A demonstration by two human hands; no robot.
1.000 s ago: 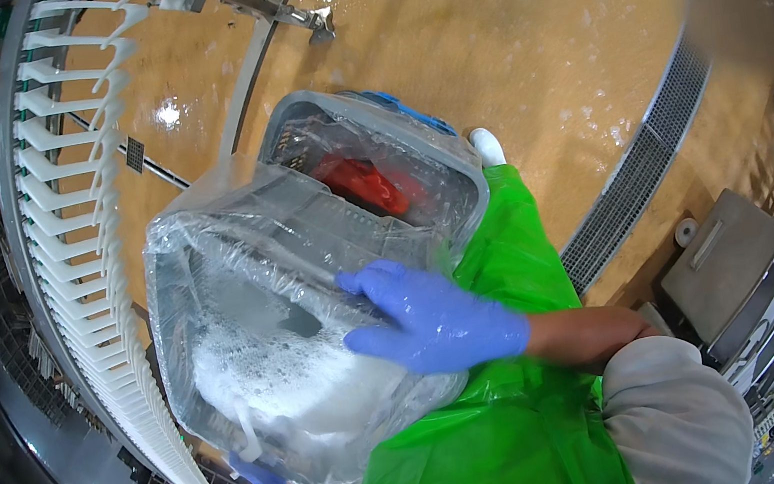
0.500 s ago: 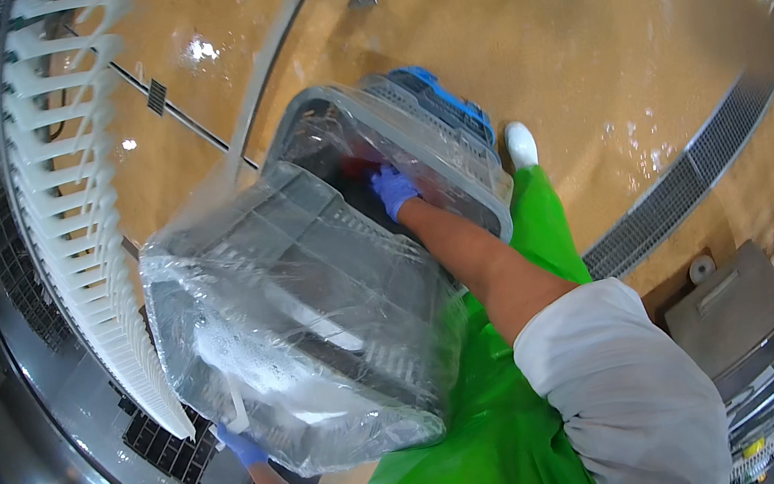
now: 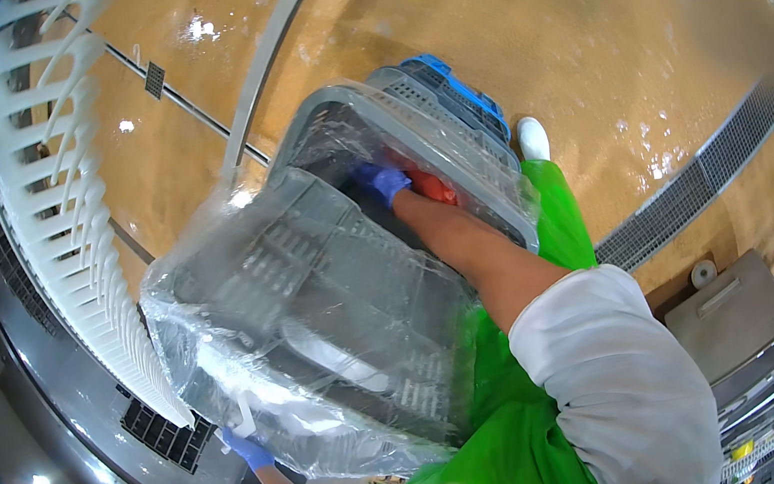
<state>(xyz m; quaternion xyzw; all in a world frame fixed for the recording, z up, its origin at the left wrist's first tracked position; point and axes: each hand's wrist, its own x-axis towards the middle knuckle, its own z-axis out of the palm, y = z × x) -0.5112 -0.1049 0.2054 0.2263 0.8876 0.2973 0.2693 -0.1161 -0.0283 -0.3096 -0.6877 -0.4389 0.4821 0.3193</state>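
A grey plastic crate (image 3: 292, 247) draped in clear plastic film (image 3: 223, 359) is tilted up in front of my green apron. My left hand (image 3: 250, 450), in a violet glove, grips its lower left edge beside a small white strip (image 3: 244, 419). Beyond it stands another grey crate (image 3: 364, 99), also lined with film. My right hand (image 3: 385, 181), gloved alike, reaches down into that crate's dark opening. Close by the wrist lies a red item (image 3: 435, 190) of unclear kind. Blur and shadow hide the right fingertips.
Blue and grey crates (image 3: 444, 91) sit behind the lined one. Along the left runs a row of white curved prongs (image 3: 44, 124). A metal rail (image 3: 273, 62) and a floor grating (image 3: 711, 175) cross the wet tan floor. Steel equipment (image 3: 733, 314) stands at right.
My right hand has shifted slightly left and deeper in the crate, and more of the red item shows beside the wrist. My left hand keeps its hold at the tilted crate's edge.
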